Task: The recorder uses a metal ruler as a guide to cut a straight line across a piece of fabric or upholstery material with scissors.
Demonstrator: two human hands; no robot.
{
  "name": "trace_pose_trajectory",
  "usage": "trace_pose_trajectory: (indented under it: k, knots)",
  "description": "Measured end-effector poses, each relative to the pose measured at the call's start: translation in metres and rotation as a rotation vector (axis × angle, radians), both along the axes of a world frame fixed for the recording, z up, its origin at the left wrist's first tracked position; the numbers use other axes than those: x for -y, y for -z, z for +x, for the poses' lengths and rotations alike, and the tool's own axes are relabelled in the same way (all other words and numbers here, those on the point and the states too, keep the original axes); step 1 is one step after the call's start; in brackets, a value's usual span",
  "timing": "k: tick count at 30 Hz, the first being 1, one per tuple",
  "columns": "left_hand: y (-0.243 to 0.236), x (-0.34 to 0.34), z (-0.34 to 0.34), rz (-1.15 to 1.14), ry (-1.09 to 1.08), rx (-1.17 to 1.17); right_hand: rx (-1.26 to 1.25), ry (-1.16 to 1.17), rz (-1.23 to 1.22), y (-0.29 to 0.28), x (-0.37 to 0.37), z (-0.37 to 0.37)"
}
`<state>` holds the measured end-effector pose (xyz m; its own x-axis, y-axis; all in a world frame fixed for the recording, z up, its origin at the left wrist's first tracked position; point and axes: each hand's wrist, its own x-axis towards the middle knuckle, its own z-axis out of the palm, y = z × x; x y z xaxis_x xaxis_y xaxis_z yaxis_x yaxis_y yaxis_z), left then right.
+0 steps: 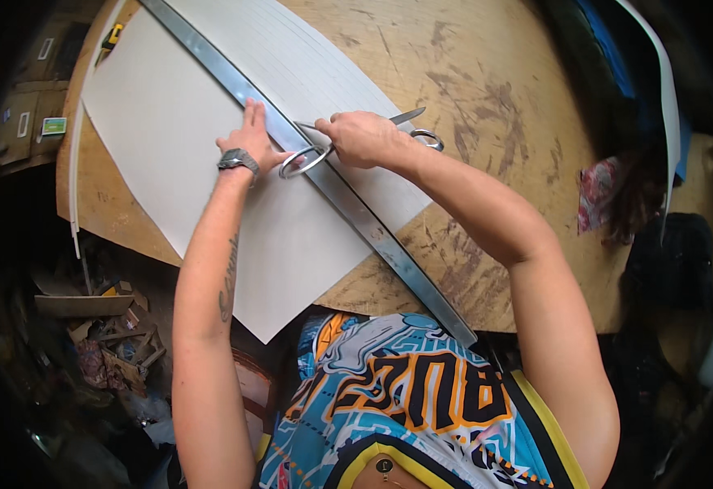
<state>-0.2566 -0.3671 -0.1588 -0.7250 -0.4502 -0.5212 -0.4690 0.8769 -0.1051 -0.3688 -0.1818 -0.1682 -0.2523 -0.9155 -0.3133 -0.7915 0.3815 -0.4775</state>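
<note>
A large pale sheet (161,138) lies on the wooden table, crossed diagonally by a long metal straightedge (344,191). My left hand (250,140) rests with outstretched fingers on the sheet and against the straightedge's left edge, its thumb near a scissor ring. In my right hand (360,138) is a pair of metal scissors (408,116), spread wide and gripped around the middle. One of its rings lies over the straightedge, while the other ring and a blade stick out to the right. My fingers hide the pivot. Faint parallel lines run along the sheet's right part.
The scratched wooden table (487,106) extends to the right. The straightedge's near end overhangs the front edge by my body. A yellow-and-black tool (112,37) sits at the far left. Wood scraps (124,342) litter the floor at left; a patterned cloth (597,194) is at right.
</note>
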Motion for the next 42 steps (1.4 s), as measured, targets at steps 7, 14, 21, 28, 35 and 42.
trace_pose_trajectory:
  k: [7,14,21,28,35,42]
  knots:
    - [-0.005,-0.003,-0.007,0.008,-0.027,0.037,0.085,-0.043,0.237,-0.038,-0.158,0.073]
    - [-0.003,0.003,-0.005,-0.03,-0.021,-0.021,0.07,0.016,0.323,-0.059,-0.218,0.111]
    - [0.012,-0.001,0.019,0.068,-0.049,-0.112,0.101,0.519,0.137,-0.001,-0.269,0.217]
    - [0.016,0.014,0.037,0.235,-0.074,-0.375,-0.01,0.778,-0.047,0.02,-0.272,0.27]
    - [0.063,0.107,-0.039,0.066,-0.325,-0.727,0.084,0.994,0.004,0.009,-0.253,0.267]
    - [0.074,0.151,-0.061,0.014,-0.411,-0.892,0.111,0.974,0.024,0.015,-0.249,0.253]
